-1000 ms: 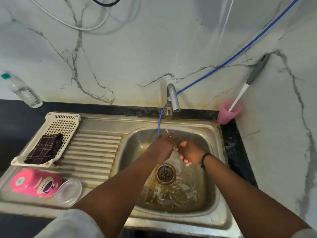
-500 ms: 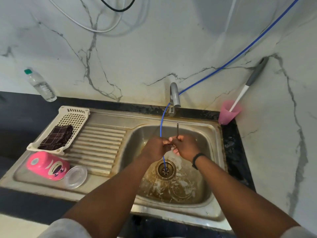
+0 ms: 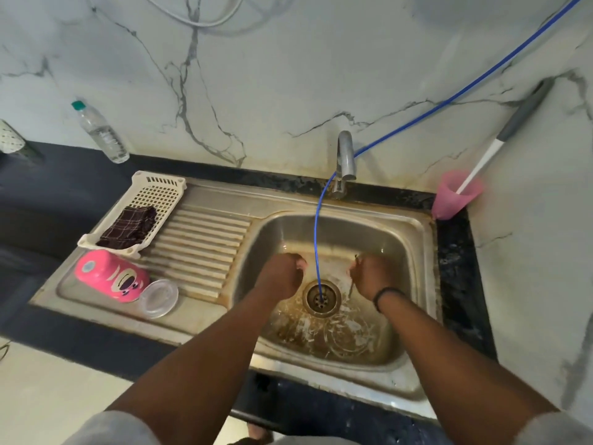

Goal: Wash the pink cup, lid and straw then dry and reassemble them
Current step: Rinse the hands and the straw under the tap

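Note:
The pink cup (image 3: 112, 279) with a cartoon face lies on its side on the drainboard at the left. Its clear lid (image 3: 158, 298) lies flat just right of it. Over the sink basin (image 3: 414, 252), my right hand (image 3: 372, 274) is closed around a thin dark straw (image 3: 351, 289), whose ends poke out above and below the fist. My left hand (image 3: 282, 274) is a closed fist left of the drain (image 3: 322, 298), with nothing visible in it. The two hands are apart.
A blue hose (image 3: 316, 239) runs from the wall past the tap (image 3: 345, 155) into the drain between my hands. A white basket (image 3: 160, 191) with a dark checked cloth (image 3: 130, 224) sits behind the cup. A water bottle (image 3: 101, 133) stands at the back left, a pink tumbler (image 3: 454, 197) with a brush at the back right.
My hands were together on the straw over the drain and have moved apart. The straw stays in my right hand, and my left hand has come off it.

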